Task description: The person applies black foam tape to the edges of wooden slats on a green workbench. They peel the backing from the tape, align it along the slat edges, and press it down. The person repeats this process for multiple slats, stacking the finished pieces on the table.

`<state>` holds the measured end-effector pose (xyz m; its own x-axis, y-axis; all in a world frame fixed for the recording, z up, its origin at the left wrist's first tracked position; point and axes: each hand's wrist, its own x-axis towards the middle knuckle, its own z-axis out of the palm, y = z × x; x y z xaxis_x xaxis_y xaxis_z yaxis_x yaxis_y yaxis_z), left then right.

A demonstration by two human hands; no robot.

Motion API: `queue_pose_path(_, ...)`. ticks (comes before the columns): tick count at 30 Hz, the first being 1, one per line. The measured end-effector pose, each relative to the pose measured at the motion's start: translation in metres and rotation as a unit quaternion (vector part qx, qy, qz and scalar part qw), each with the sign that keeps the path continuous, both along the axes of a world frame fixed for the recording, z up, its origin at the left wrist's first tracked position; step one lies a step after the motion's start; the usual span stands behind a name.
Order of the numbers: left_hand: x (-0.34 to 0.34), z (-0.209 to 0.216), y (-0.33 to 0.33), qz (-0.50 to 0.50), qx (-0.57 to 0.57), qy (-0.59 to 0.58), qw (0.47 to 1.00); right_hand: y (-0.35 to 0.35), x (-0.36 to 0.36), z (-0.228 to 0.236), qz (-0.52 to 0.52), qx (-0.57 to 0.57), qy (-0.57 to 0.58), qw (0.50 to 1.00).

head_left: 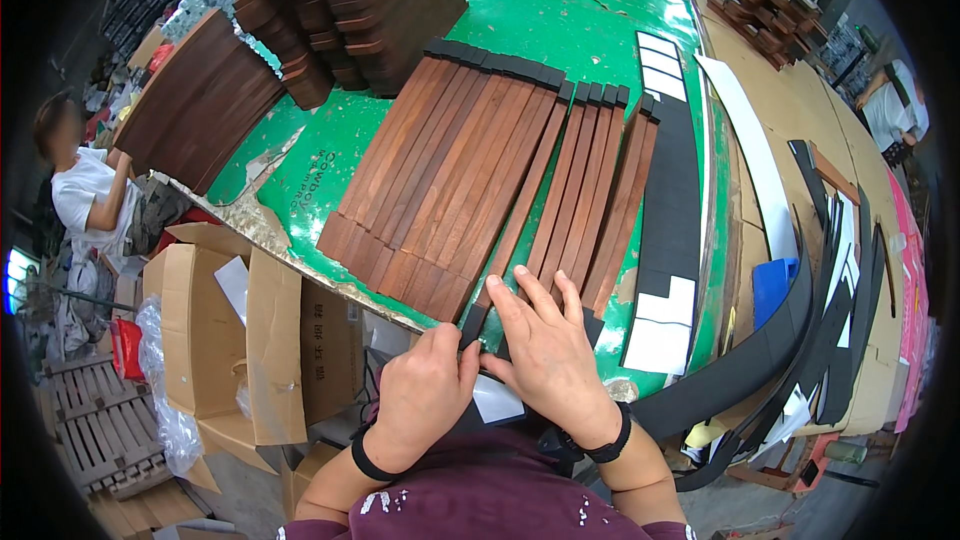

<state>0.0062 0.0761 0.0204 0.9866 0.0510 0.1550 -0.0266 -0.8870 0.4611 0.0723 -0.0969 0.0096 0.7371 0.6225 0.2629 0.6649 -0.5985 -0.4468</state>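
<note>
Dark reddish-brown wooden slats (pixel 440 180) lie side by side on a green tabletop, their far ends capped with black foam pads (pixel 500 65). A single slat (pixel 525 200) lies apart from the main row. My left hand (pixel 430 400) is closed at its near end, thumb and fingers pinching a black pad (pixel 472 325) there. With fingers spread, my right hand (pixel 555 360) rests on the near ends of the neighbouring loose slats (pixel 575 190). A white sheet piece (pixel 495 400) shows below, between my hands. My fingers partly hide the slat ends.
Tall stacks of dark wood pieces (pixel 380 10) stand at the back left. Black strips with white backing (pixel 665 220) lie right of the slats; more black strips (pixel 820 320) pile farther right near a blue object (pixel 775 290). Open cardboard boxes (pixel 280 340) stand left. Two people are nearby.
</note>
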Motion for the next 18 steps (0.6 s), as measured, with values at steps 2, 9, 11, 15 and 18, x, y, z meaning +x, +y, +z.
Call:
queue_pose_path(2,0.0002,-0.0003,0.0,-0.004,0.002,-0.003,1.0,-0.0002,-0.0001,-0.0003,0.0,0.0,-0.001,1.0)
queue_pose_path(9,0.0019,-0.0015,-0.0021,-0.013,0.01,-0.014,1.0,0.0,0.0003,0.0001,0.002,-0.005,-0.007,1.0)
queue_pose_path(11,0.0021,-0.0016,-0.0024,-0.013,0.012,-0.012,1.0,0.0002,0.0002,-0.0004,0.001,-0.003,-0.007,1.0)
queue_pose_path(15,0.0029,-0.0035,-0.0018,-0.017,0.016,-0.013,1.0,0.0017,-0.0001,0.0007,-0.004,-0.002,-0.014,1.0)
queue_pose_path(18,0.0037,-0.004,-0.0014,-0.015,0.018,-0.013,1.0,0.0025,-0.0005,-0.0004,-0.001,-0.009,-0.037,0.999)
